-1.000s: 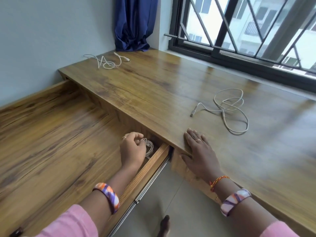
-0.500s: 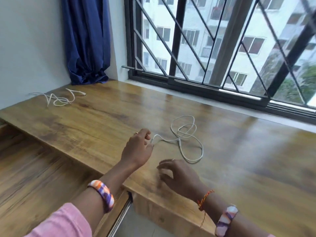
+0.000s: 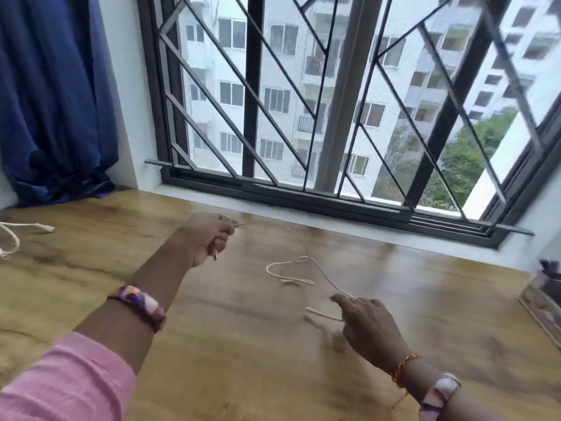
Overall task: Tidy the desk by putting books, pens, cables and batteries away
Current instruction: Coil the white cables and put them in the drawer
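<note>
At the far left a second white cable [image 3: 12, 238] lies loose on the wooden desk [image 3: 243, 344], and it risks being forgotten; the left hand [image 3: 203, 238] is fisted round one end of the white cable [image 3: 299, 268], lifted off the wood, while the right hand [image 3: 367, 320] hovers half-curled over the other end, though blur hides whether it has a hold. If the right hand misses, the slack loop between them may drag and knot. Half a second ago the left hand only pinched this cable on the desk.
</note>
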Demonstrator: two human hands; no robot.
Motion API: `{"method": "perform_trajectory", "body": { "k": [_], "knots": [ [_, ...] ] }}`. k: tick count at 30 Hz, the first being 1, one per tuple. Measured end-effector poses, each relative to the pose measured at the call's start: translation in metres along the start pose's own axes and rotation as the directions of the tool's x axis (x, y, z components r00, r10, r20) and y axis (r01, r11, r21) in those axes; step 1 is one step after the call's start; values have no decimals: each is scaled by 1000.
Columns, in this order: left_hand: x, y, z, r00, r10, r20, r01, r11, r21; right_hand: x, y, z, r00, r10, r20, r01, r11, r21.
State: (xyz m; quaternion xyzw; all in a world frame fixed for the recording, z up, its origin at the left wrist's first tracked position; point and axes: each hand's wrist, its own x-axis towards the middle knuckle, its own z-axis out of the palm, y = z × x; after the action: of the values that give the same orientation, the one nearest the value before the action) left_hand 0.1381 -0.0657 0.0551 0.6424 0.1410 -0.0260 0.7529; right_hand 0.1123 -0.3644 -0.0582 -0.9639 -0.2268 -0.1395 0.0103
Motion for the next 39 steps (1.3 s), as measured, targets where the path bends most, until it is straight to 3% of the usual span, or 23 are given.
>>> {"method": "perform_trajectory", "body": {
  "k": [3, 6, 7, 9, 10, 15, 17, 18, 20, 22, 23, 25, 27, 31, 32, 34, 37, 39],
  "knots": [
    [7, 56, 3, 997, 22, 70, 9, 912, -411, 5, 34, -5, 995, 91, 50, -92, 996, 12],
    [7, 86, 23, 983, 71, 170, 21, 873, -487, 26, 49, -14, 964, 215, -158, -164, 945, 283],
    [7, 93, 34, 974, 96, 205, 12, 883, -468, 36, 45, -28, 927, 281, -251, -169, 906, 389],
    [4, 104, 58, 951, 135, 277, -5, 905, -424, 61, 29, -64, 797, 341, -499, -50, 860, 508],
    [1, 108, 71, 934, 155, 323, -13, 915, -403, 75, 21, -83, 747, 367, -555, 29, 815, 579],
    [-14, 132, 125, 816, 247, 523, -124, 958, -258, 126, 10, -167, 792, 355, -496, 245, 560, 791],
    [-18, 138, 135, 814, 211, 541, -250, 968, -2, 136, 24, -184, 789, 413, -455, 258, 448, 856],
    [-21, 139, 139, 817, 167, 551, -301, 940, 161, 139, 34, -189, 770, 442, -460, 259, 442, 859],
    [-31, 139, 147, 775, 77, 628, -336, 892, 304, 145, 52, -195, 716, 439, -543, 223, 594, 773],
    [-40, 143, 158, 712, 132, 690, -328, 931, 160, 150, 58, -198, 709, 383, -592, 187, 707, 682],
    [-41, 148, 162, 694, 209, 689, -325, 945, 41, 152, 57, -198, 724, 369, -582, 192, 703, 684],
    [-38, 162, 169, 679, 364, 638, -303, 930, -208, 151, 51, -193, 795, 371, -479, 187, 602, 777],
    [-36, 181, 167, 688, 477, 548, -246, 863, -442, 147, 46, -186, 878, 362, -314, 145, 424, 894],
    [-34, 204, 152, 754, 530, 389, -103, 680, -726, 141, 35, -184, 951, 252, -176, 111, 254, 961],
    [-34, 207, 147, 765, 538, 355, -79, 625, -777, 140, 31, -185, 966, 201, -164, 108, 262, 959],
    [-36, 213, 135, 773, 551, 315, -49, 547, -836, 138, 22, -184, 991, 69, -118, 80, 408, 910],
    [-37, 223, 114, 757, 572, 317, -157, 630, -760, 135, 11, -172, 997, -35, 64, -30, 596, 803],
    [-34, 223, 103, 769, 591, 244, -353, 709, -610, 134, 11, -157, 991, -6, 132, -90, 696, 712]
  ]
}}
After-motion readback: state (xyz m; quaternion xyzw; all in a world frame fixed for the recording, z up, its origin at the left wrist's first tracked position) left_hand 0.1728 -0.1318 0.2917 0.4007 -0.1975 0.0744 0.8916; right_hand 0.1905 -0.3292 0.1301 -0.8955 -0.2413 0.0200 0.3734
